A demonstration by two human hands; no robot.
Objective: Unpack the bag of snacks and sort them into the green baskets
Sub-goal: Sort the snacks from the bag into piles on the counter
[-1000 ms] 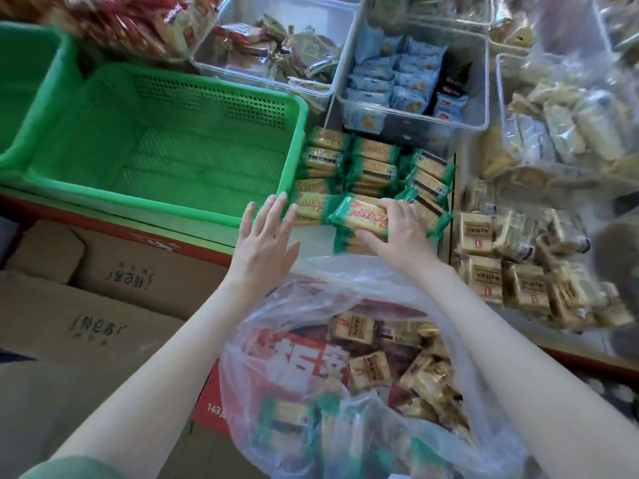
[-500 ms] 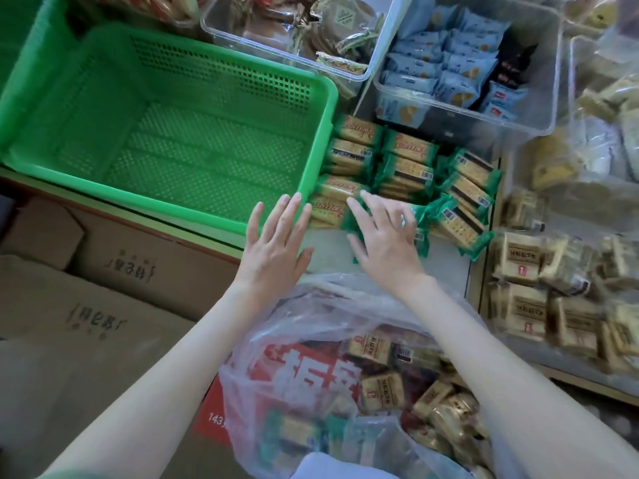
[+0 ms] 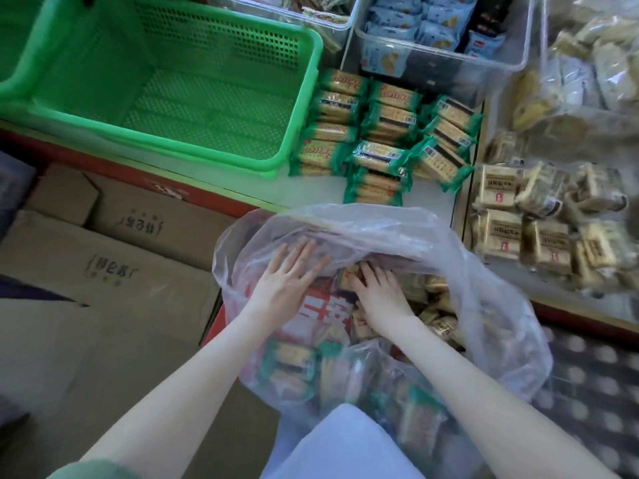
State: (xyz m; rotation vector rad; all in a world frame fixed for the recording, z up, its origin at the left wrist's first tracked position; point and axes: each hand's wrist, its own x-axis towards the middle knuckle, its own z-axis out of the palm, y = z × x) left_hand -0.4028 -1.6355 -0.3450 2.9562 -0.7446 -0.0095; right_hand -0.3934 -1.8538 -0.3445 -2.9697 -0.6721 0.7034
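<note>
A clear plastic bag (image 3: 491, 305) of snacks stands open in front of me, with both hands inside it. My left hand (image 3: 287, 278) lies flat with fingers spread on a red printed pack (image 3: 325, 305). My right hand (image 3: 380, 292) reaches among brown wrapped snacks (image 3: 435, 305), its fingertips on a small packet; whether it grips is unclear. Green-wrapped cracker packs (image 3: 387, 133) lie in rows on the shelf beside a green basket (image 3: 297, 98), which holds nothing. More green packs (image 3: 290, 364) show through the bag's near side.
Beige wrapped snacks (image 3: 518, 216) are piled at the right of the shelf. Clear bins (image 3: 446, 60) with blue packets stand behind. Cardboard boxes (image 3: 114, 257) sit at the lower left. A second green basket (image 3: 14, 36) is at the far left.
Both hands left the green cracker packs on the shelf and dropped back into the plastic bag. The pack my right hand held now lies with the others.
</note>
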